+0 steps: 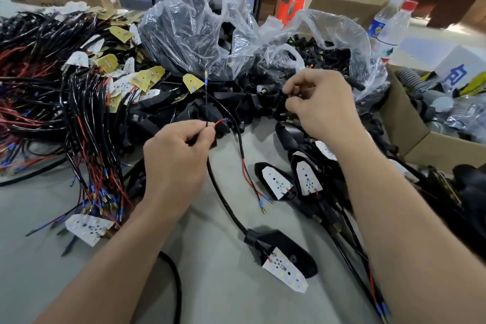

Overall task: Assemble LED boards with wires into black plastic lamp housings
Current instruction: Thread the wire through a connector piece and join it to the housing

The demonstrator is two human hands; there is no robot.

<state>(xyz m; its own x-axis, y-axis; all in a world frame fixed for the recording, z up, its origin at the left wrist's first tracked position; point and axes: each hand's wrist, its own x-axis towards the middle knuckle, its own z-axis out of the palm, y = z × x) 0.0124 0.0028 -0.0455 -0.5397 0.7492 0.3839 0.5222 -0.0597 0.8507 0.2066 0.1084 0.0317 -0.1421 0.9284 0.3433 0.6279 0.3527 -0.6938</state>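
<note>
My left hand [178, 163] pinches the black sheathed cable [223, 202] near its free end, where thin red and black wires stick up. That cable runs down to a black lamp housing [286, 250] lying on the table, with a white LED board [285, 269] half out of it. My right hand [320, 105] pinches a small black part over the heap of black pieces; the part is mostly hidden by my fingers. Two more housings with LED boards [277, 181] lie between my forearms.
A tangle of wired LED boards [86, 102] fills the left side. Clear plastic bags [200, 31] of black parts stand behind my hands. A cardboard box [410, 139] sits at the right, two water bottles [389, 26] behind it. A loose LED board [88, 229] lies at lower left.
</note>
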